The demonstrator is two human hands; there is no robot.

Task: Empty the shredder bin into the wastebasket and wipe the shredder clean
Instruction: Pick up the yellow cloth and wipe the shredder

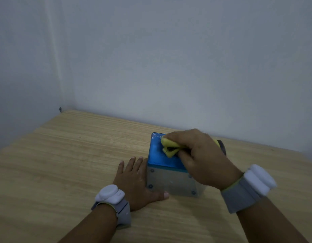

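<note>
A small shredder point(157, 159) with a blue top and a clear grey bin below stands on the wooden table point(64, 155). My right hand point(199, 158) is shut on a folded yellow cloth point(168, 146) and presses it on the blue top. My left hand point(134, 181) lies flat on the table against the shredder's left side, fingers spread, thumb along the front of the bin. A dark crank knob point(222, 146) with a yellow part shows behind my right hand. No wastebasket is in view.
The table meets a pale wall at the back and on the left. Both wrists wear grey bands with white sensor pods. Bare tabletop stretches to the left and in front of the shredder.
</note>
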